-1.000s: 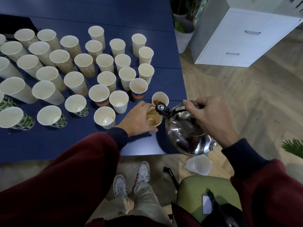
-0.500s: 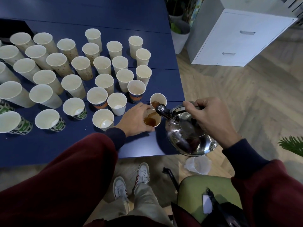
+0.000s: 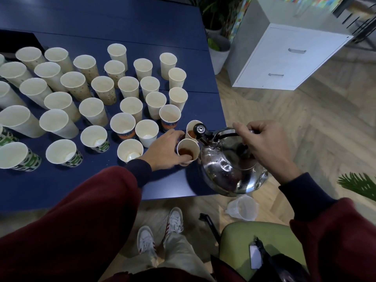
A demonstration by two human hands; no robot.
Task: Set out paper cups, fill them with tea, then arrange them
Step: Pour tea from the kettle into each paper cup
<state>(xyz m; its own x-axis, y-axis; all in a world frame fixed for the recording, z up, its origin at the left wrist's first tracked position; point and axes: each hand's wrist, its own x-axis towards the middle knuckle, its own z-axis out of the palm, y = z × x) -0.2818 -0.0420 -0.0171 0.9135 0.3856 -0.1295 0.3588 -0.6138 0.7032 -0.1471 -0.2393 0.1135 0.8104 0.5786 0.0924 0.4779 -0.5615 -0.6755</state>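
Note:
Several paper cups [image 3: 93, 110] stand open-side up across the blue table [image 3: 81, 190]. My left hand [image 3: 164, 149] grips a cup holding brown tea [image 3: 186, 152] near the table's right front corner. Just behind it stands a second cup with tea [image 3: 192, 129] in it. My right hand [image 3: 262, 143] holds the handle of a shiny steel kettle [image 3: 227, 169], tilted with its spout [image 3: 200, 132] over the two tea cups. The other cups look empty.
A clear plastic jug [image 3: 243, 207] sits on the wooden floor below the kettle. A green chair [image 3: 244, 241] with a dark bag stands at lower right. A white drawer cabinet [image 3: 284, 58] and potted plants [image 3: 217, 47] are past the table's right edge.
The tea in the held cup has risen and darkened. The kettle's spout has lifted back slightly toward the rear cup. My left hand has stayed on the cup.

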